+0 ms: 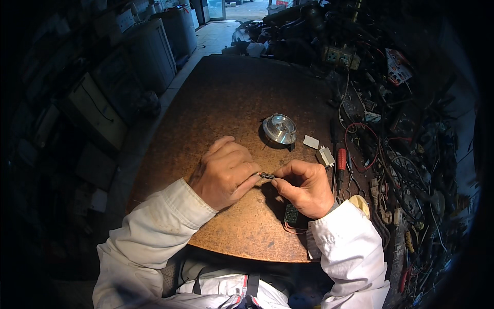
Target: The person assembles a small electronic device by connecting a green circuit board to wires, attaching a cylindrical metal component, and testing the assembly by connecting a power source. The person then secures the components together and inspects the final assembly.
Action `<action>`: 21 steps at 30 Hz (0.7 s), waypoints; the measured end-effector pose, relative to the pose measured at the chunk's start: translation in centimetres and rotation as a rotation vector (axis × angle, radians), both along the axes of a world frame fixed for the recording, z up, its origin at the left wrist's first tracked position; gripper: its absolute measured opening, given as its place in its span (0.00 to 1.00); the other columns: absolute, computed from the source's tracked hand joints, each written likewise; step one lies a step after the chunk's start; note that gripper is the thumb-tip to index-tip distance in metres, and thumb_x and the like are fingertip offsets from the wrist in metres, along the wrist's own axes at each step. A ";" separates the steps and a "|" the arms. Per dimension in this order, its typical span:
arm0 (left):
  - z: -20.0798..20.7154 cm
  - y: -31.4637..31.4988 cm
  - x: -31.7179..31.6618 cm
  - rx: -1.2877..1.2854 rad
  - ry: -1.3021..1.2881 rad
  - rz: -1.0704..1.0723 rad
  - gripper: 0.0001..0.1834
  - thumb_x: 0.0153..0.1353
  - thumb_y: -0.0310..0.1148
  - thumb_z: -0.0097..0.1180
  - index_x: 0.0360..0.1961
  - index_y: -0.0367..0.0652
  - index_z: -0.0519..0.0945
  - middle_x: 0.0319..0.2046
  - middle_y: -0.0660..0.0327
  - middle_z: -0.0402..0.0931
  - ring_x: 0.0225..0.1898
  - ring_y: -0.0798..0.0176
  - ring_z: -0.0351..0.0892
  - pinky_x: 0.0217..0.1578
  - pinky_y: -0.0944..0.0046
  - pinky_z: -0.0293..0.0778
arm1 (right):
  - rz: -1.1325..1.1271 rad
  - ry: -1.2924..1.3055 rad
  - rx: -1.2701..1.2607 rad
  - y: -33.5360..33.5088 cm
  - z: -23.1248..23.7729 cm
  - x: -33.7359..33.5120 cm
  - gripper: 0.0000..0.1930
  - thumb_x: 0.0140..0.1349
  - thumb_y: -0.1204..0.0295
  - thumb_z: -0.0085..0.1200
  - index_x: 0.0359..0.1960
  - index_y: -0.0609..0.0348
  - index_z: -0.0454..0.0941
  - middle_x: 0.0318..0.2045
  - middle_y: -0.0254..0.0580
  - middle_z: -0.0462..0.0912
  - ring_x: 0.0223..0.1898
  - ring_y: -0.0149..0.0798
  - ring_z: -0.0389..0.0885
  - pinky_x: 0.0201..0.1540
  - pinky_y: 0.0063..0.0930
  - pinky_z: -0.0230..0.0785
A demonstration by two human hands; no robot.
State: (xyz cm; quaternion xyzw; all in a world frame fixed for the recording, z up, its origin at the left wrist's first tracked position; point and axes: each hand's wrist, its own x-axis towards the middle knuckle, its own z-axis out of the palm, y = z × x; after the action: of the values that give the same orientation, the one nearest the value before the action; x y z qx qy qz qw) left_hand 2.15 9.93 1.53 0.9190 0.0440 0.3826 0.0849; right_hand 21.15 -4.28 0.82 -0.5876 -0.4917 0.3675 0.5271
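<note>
Over the wooden tabletop (221, 103) my two hands meet at a small dark cylindrical part (267, 176) with thin ends. My left hand (225, 167) pinches its left end between thumb and forefinger, the other fingers curled. On the other end, the thumb and forefinger of my right hand (307, 188) are closed. What kind of part it is, I cannot make out. Partly under my right hand lies a small green circuit board (291, 212) with reddish wires. Beyond the hands sits a round, shiny metal fitting (280, 129), like a downlight.
A white plastic housing (325, 156) and a flat white piece (311, 141) lie right of the fitting. A red-handled screwdriver (341, 159) and other slim tools rest beside them. Tangled wires and parts (406, 170) crowd the right side. Cabinets (92, 108) stand at the left.
</note>
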 end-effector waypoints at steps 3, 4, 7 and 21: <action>-0.4 0.3 0.0 -0.144 0.026 -0.058 0.10 0.49 0.26 0.78 0.33 0.40 0.89 0.31 0.58 0.85 0.40 0.55 0.87 0.51 0.50 0.80 | -0.025 -0.187 0.100 0.2 -0.6 0.3 0.04 0.62 0.79 0.66 0.37 0.68 0.88 0.28 0.44 0.88 0.28 0.31 0.85 0.30 0.28 0.76; -0.5 0.3 -0.1 -0.199 0.036 -0.066 0.11 0.49 0.26 0.79 0.33 0.41 0.89 0.32 0.58 0.86 0.41 0.55 0.87 0.51 0.49 0.80 | -0.033 -0.261 0.146 0.3 -0.8 0.4 0.04 0.61 0.79 0.67 0.37 0.67 0.88 0.29 0.45 0.88 0.29 0.33 0.86 0.31 0.29 0.76; -0.6 0.3 -0.1 -0.273 0.045 -0.084 0.11 0.49 0.24 0.80 0.34 0.41 0.89 0.32 0.58 0.86 0.40 0.55 0.87 0.49 0.50 0.80 | -0.028 -0.285 0.157 0.1 -0.3 0.4 0.06 0.59 0.79 0.68 0.37 0.67 0.88 0.32 0.47 0.88 0.32 0.37 0.87 0.34 0.32 0.77; -0.6 0.4 -0.1 -0.224 0.006 -0.064 0.09 0.49 0.23 0.78 0.31 0.41 0.89 0.29 0.58 0.85 0.38 0.55 0.85 0.50 0.52 0.77 | -0.027 -0.219 0.159 0.3 -0.7 0.9 0.06 0.61 0.80 0.69 0.39 0.68 0.89 0.33 0.45 0.89 0.35 0.35 0.88 0.38 0.29 0.79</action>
State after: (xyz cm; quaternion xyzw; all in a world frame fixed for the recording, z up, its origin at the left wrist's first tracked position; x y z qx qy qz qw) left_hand 2.08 10.37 0.97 0.9058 0.0573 0.3695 0.1992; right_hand 22.01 -4.02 0.10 -0.5871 -0.5658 0.2538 0.5204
